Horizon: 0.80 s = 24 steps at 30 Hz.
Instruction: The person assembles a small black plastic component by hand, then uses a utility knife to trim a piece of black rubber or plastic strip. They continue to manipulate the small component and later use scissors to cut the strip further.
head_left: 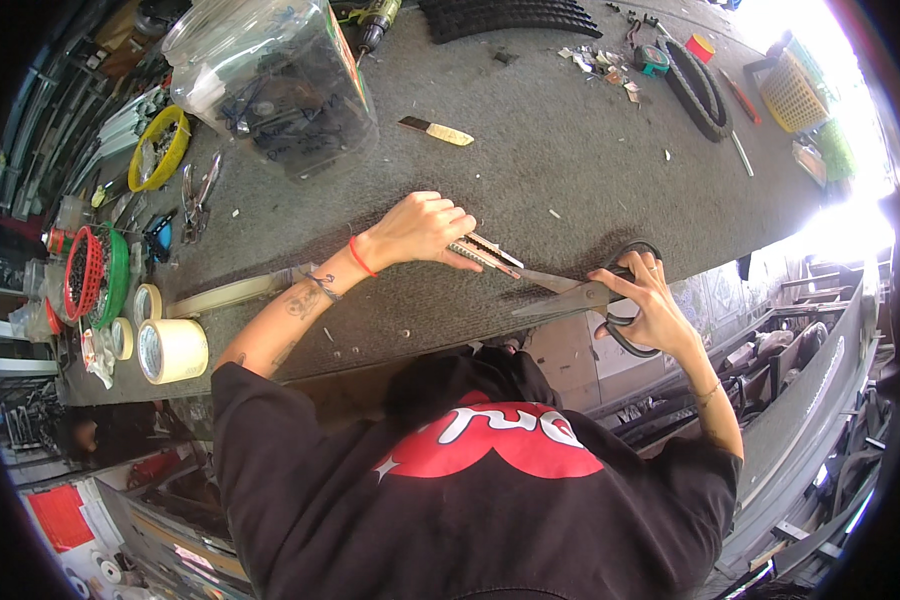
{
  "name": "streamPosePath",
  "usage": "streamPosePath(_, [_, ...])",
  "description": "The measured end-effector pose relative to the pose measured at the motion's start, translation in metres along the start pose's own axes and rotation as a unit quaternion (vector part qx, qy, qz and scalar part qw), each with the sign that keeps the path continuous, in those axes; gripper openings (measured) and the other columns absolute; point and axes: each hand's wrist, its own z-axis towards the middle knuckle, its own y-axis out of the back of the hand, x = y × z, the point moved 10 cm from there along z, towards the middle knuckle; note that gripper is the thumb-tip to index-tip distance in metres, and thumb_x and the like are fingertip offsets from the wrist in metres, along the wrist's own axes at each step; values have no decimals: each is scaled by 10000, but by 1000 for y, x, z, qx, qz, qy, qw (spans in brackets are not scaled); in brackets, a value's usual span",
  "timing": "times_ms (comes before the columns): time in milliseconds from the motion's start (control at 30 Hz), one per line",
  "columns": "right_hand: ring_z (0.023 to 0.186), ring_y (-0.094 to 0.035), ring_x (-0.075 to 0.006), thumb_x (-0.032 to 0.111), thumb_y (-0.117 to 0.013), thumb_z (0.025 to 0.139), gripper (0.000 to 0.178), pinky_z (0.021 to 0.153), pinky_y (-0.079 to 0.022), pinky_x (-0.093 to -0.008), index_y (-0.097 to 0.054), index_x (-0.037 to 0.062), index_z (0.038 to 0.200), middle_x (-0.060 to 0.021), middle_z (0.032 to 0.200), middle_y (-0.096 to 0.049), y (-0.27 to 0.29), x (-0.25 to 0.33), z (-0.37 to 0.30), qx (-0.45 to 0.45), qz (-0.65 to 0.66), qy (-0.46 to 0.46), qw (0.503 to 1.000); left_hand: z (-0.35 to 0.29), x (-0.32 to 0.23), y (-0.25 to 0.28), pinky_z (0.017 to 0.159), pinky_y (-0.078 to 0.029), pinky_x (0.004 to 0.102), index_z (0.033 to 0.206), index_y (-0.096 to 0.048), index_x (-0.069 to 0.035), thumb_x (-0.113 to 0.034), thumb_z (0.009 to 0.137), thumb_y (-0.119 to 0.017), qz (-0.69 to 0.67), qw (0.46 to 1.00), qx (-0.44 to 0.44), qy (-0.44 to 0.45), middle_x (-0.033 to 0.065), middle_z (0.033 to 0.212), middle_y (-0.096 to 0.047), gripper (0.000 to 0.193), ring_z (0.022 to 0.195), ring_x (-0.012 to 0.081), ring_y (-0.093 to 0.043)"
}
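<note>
My left hand [417,228] is closed around a small bundle of narrow, light strips [486,252], whose ends stick out to the right; I cannot make out their exact kind. In my right hand [652,300] is a large pair of scissors [592,296], with fingers and thumb in its black handles. The blades are spread apart and point left. The upper blade's tip comes close to the strips' ends; whether it touches them I cannot tell. Both hands are over the near side of the grey, cloth-covered table [530,190].
A clear plastic jar [300,140], a putty knife [437,130] and a drill [375,22] lie farther back. Tape rolls [182,350], small baskets [160,150] and pliers [200,195] sit at left. A black looped belt [698,95] and a yellow basket [795,90] are at far right.
</note>
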Motion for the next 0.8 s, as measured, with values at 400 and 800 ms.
streamPosePath(400, [942, -402, -284, 301, -827, 508, 704, 841, -327, -397, -582, 151, 1151, -114, 992, -443, -3, 0, -1, -9, 20, -6, 1000, -4, 1, 4, 503, -410, 277, 698, -509, -88, -566, 708, -634, 11, 999, -39, -5, 5, 556, -449, 495, 514, 153, -504])
streamPosePath(800, [982, -406, -307, 267, -808, 540, 666, 871, -334, -409, -579, 175, 1159, -132, 1043, -439, 17, 12, 7, -20, -84, 1, 996, 1, 3, 0, 513, -414, 284, 702, -520, -95, -558, 697, -646, 2, 1000, -2, 18, 6, 567, -470, 480, 523, 167, -514])
